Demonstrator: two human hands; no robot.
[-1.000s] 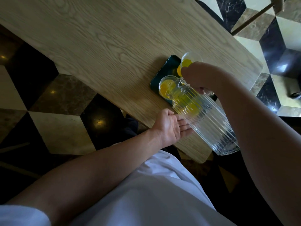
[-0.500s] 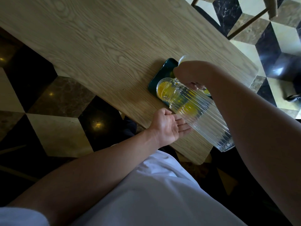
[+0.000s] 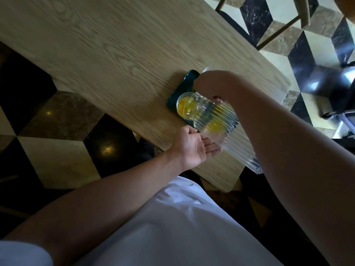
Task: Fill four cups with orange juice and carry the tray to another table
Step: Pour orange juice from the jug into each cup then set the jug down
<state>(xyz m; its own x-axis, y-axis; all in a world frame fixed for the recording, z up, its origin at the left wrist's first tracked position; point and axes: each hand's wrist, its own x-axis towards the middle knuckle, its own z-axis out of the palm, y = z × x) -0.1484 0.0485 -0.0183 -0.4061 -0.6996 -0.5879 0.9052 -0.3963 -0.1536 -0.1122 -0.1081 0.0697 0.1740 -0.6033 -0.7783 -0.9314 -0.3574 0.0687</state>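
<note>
A ribbed clear glass pitcher (image 3: 226,131) is tipped steeply, its mouth over a clear cup (image 3: 181,107) that holds orange juice. My right hand (image 3: 213,85) grips the pitcher near its neck. My left hand (image 3: 194,145) lies palm up with straight fingers under the pitcher's side, touching it. The cup stands on a dark green tray (image 3: 184,85) near the table's near edge. The rim of another cup (image 3: 205,70) shows behind my right hand; the rest of the tray is hidden by the hand and pitcher.
The light wooden table (image 3: 107,47) stretches far to the left and back. A chair's wooden legs (image 3: 278,29) stand beyond the far edge on the patterned tile floor. A dark metallic object (image 3: 345,89) sits at the right.
The pitcher has tipped further and shifted left, its mouth now over the near cup. Little juice is left inside. My left hand stays under it.
</note>
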